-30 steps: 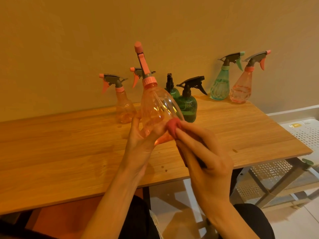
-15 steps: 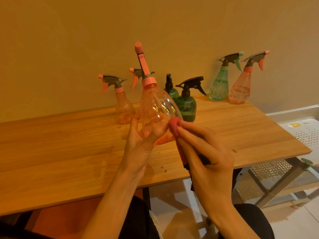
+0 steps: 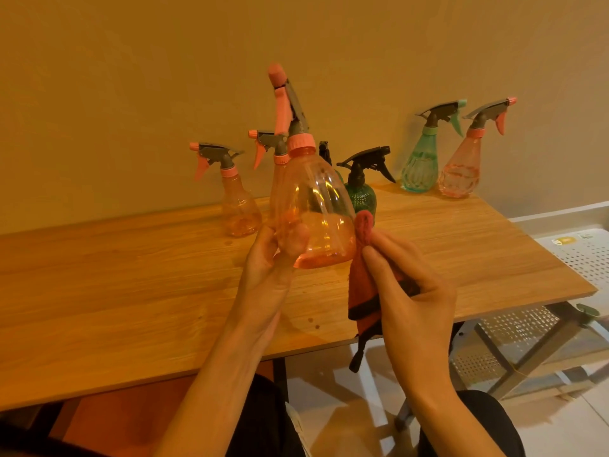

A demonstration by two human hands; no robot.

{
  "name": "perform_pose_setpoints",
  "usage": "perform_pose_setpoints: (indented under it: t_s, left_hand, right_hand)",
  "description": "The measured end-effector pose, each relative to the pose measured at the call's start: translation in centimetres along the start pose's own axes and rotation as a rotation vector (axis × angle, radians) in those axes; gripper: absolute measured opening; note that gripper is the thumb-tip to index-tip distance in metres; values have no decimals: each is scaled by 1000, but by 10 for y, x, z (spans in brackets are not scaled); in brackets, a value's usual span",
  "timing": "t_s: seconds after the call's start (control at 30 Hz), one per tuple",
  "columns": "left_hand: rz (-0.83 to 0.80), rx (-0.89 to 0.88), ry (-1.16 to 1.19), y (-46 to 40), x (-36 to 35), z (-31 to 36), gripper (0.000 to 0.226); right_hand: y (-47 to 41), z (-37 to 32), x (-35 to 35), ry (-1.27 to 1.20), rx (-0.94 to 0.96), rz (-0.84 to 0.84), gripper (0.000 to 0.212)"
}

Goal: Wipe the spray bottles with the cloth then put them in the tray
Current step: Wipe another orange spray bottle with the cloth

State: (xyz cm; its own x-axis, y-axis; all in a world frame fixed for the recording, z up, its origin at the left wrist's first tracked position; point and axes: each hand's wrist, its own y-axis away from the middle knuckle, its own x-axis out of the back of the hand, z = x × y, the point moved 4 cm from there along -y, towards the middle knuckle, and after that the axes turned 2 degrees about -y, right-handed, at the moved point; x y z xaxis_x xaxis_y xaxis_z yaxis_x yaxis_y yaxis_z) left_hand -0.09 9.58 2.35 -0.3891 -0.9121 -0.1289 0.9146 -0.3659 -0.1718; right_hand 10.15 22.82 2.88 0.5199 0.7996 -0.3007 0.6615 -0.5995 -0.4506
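My left hand (image 3: 272, 258) grips a clear orange spray bottle (image 3: 313, 206) near its base, holding it upright above the wooden table (image 3: 131, 291). My right hand (image 3: 408, 285) pinches a red cloth (image 3: 362, 268) with a dark border and presses its top against the bottle's lower right side. The cloth's tail hangs below the table edge. A white perforated tray (image 3: 586, 255) sits low at the right, beyond the table's end.
Along the wall stand more spray bottles: two orange ones (image 3: 239, 202) at the left, partly behind the held bottle, a dark green one (image 3: 361, 192), a teal one (image 3: 421, 159) and a pink one (image 3: 461, 166). Grey table legs (image 3: 527, 351) cross below right.
The cloth has slid slightly up along the bottle's right side. More of the cloth now hangs loose below my right hand. The bottle stays nearly still.
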Motion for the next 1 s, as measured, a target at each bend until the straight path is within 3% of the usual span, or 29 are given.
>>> perform_pose_setpoints:
  t_s: [0.13,0.27,0.37,0.47,0.6,0.67,0.9,1.0]
  left_hand:
    - [-43,4,-20,-1,0,3,75]
    - [-66,-24,-76,-6,-6,6,116]
    - [-81,-35,-47,-9,-11,9,122]
    - [-74,-56,-53,-11,-8,10,119]
    - [-63,-48,-53,-11,-4,12,109]
    - [-50,-43,-54,-11,-4,12,111]
    - [-38,-12,-50,-13,-1,17,115]
    - [-57,5,-83,-12,-2,17,112]
  right_hand:
    - [-3,-3,1,86,83,3,25]
    - [-3,-8,-7,210,267,-77,26]
    - [1,-12,-13,288,416,-132,29]
    - [-1,-10,-10,259,379,-119,28]
    - [-10,1,-2,69,70,-44,26]
    - [-12,2,-1,35,12,-34,25]
    - [-5,-17,-15,217,333,-135,27]
    - [-5,-15,-14,256,382,-127,29]
